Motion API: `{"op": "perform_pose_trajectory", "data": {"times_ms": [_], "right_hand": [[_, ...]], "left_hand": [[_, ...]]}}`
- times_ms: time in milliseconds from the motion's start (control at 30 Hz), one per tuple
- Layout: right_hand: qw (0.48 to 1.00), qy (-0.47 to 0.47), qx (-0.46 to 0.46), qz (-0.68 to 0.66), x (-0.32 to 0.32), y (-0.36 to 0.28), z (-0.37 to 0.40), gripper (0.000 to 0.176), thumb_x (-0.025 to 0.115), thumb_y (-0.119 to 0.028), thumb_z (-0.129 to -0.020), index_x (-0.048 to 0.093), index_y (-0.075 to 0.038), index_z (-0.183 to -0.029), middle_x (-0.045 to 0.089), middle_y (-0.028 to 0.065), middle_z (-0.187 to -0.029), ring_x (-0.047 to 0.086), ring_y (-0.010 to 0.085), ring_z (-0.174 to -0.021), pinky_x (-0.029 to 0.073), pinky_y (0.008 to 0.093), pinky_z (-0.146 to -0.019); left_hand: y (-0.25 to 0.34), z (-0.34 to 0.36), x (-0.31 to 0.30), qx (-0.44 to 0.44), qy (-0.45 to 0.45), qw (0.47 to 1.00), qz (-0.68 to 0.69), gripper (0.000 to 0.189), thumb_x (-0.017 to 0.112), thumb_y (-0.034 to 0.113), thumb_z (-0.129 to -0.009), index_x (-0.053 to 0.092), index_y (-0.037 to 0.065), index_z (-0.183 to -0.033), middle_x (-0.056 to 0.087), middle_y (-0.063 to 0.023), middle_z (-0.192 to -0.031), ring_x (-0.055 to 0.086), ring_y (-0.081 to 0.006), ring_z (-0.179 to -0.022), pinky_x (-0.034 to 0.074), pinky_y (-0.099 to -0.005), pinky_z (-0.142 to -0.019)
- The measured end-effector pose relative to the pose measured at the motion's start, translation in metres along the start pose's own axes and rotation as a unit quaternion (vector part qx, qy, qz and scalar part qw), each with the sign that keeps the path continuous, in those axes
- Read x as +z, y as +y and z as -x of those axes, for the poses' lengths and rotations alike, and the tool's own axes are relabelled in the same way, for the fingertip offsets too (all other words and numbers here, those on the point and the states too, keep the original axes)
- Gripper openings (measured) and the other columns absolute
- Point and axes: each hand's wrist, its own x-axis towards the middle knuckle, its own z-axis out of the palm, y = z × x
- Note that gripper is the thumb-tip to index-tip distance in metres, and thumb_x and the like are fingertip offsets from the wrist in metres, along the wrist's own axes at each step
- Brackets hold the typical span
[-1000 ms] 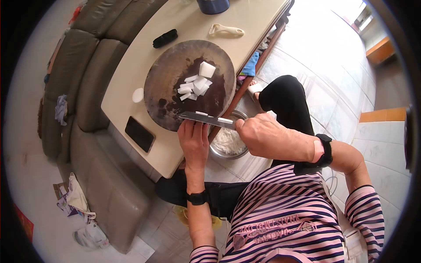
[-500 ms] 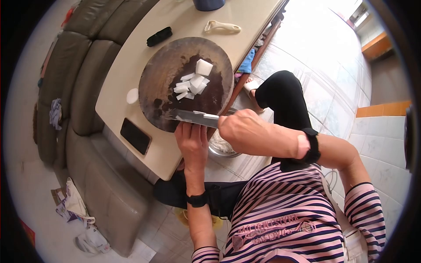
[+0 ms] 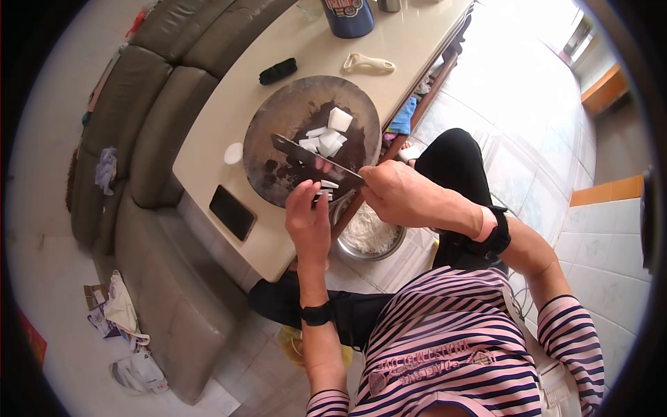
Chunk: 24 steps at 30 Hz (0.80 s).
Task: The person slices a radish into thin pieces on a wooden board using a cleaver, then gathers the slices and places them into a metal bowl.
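In my right hand (image 3: 406,193) is the handle of a kitchen knife (image 3: 306,154), its blade slanting across the round chopping board (image 3: 267,132). Small white strips (image 3: 326,186) of vegetable lie between the fingers of my left hand (image 3: 309,222), at the board's near edge. The knife is beyond these strips and apart from them. Further up the board are several cut white vegetable pieces (image 3: 330,142), with a thicker white chunk (image 3: 340,119) at the far side of the pile. Part of the pile lies close behind the blade.
The table (image 3: 208,132) also bears a phone (image 3: 233,212), a white round slice (image 3: 234,153), a dark green bundle (image 3: 278,71), a peeler (image 3: 368,63) and a blue container (image 3: 349,21). Below its edge stands a metal bowl (image 3: 398,247) of white shreds. A sofa (image 3: 163,139) is at left.
The knife has lifted away from the near edge and turned toward the pile. My left fingers have come out from behind the blade, onto the strips. The whole view has shifted slightly.
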Motion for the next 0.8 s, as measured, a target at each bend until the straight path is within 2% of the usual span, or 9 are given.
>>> {"op": "perform_pose_trajectory", "data": {"times_ms": [67,133,167,233,267,500,633,700,800], "right_hand": [[0.996,-0.017,0.006,-0.083,-0.006,-0.003,-0.001,0.015,0.054,-0.008,-0.087,0.055,0.006,-0.08,0.056,0.0176,-0.06,0.061,0.0303,-0.058,0.045,0.0418,-0.053],[0.963,-0.097,0.071,-0.241,-0.012,-0.003,-0.004,0.021,0.054,-0.012,-0.09,0.059,0.004,-0.078,0.058,0.0073,-0.06,0.056,0.0119,-0.051,0.043,0.0301,-0.048],[0.964,-0.097,0.065,-0.238,-0.014,-0.004,-0.005,0.021,0.054,-0.012,-0.09,0.059,0.004,-0.078,0.058,0.0073,-0.06,0.056,0.0119,-0.051,0.043,0.0301,-0.048],[0.912,-0.118,0.114,-0.375,-0.016,-0.005,-0.008,0.024,0.055,-0.014,-0.091,0.06,0.002,-0.075,0.06,0.0034,-0.061,0.053,0.0081,-0.046,0.04,0.0252,-0.044],[0.905,-0.11,0.109,-0.396,-0.013,-0.002,-0.01,0.025,0.055,-0.015,-0.092,0.06,0.001,-0.073,0.06,0.0014,-0.062,0.051,0.0059,-0.043,0.039,0.0225,-0.041],[0.888,-0.068,0.146,-0.432,-0.01,0.01,-0.007,0.024,0.056,-0.012,-0.087,0.059,0.004,-0.07,0.059,0.0054,-0.058,0.05,0.0094,-0.041,0.041,0.0258,-0.042],[0.888,-0.016,0.192,-0.418,-0.021,0.02,-0.001,0.025,0.055,-0.013,-0.087,0.059,0.002,-0.068,0.055,0.0035,-0.053,0.049,0.0088,-0.042,0.04,0.0251,-0.042],[0.895,0.003,0.19,-0.403,-0.019,0.026,0.006,0.025,0.055,-0.013,-0.087,0.059,0.001,-0.067,0.054,0.0031,-0.052,0.049,0.0086,-0.042,0.039,0.025,-0.042],[0.911,-0.004,0.192,-0.365,-0.016,0.025,0.016,0.027,0.053,-0.014,-0.087,0.059,0.002,-0.066,0.055,0.004,-0.051,0.05,0.0087,-0.042,0.039,0.0252,-0.042]], "left_hand": [[-0.001,-0.004,0.004,-0.105,0.057,0.981,0.151,0.021,0.068,0.012,-0.089,0.066,0.001,-0.107,0.065,-0.0105,-0.11,0.06,-0.0281,-0.104,0.049,-0.0357,-0.09],[0.01,-0.013,-0.002,-0.276,0.095,0.85,0.439,0.028,0.058,0.021,-0.098,0.062,-0.001,-0.115,0.065,-0.0124,-0.113,0.06,-0.0262,-0.109,0.047,-0.0359,-0.096],[0.016,-0.017,-0.007,-0.271,0.099,0.851,0.439,0.028,0.058,0.021,-0.098,0.062,-0.001,-0.115,0.065,-0.0124,-0.113,0.06,-0.0262,-0.109,0.047,-0.0359,-0.096],[0.034,-0.026,-0.018,-0.352,-0.017,0.613,0.707,0.028,0.055,0.021,-0.099,0.059,0.002,-0.119,0.064,-0.011,-0.111,0.063,-0.0205,-0.101,0.051,-0.0345,-0.09],[0.035,-0.025,-0.02,-0.366,-0.042,0.588,0.72,0.029,0.052,0.021,-0.1,0.056,0.003,-0.121,0.065,-0.0098,-0.111,0.063,-0.0186,-0.1,0.051,-0.0333,-0.089],[0.009,-0.016,-0.01,-0.365,-0.042,0.635,0.68,0.021,0.058,0.009,-0.095,0.06,0.003,-0.115,0.067,-0.0084,-0.105,0.065,-0.0157,-0.096,0.055,-0.0318,-0.085],[0.005,-0.031,-0.009,-0.365,0.017,0.777,0.512,0.027,0.065,0.003,-0.09,0.06,0.001,-0.116,0.067,-0.0097,-0.105,0.066,-0.0145,-0.091,0.055,-0.0275,-0.083],[-0.006,-0.041,0.002,-0.291,0.045,0.903,0.314,0.025,0.064,-0.001,-0.089,0.062,0.0,-0.113,0.067,-0.0083,-0.106,0.064,-0.0137,-0.094,0.051,-0.0239,-0.086],[-0.014,-0.052,0.024,-0.206,0.102,0.933,0.278,0.025,0.061,-0.005,-0.088,0.064,-0.002,-0.113,0.068,-0.0082,-0.107,0.064,-0.017,-0.095,0.05,-0.0271,-0.086]]}}
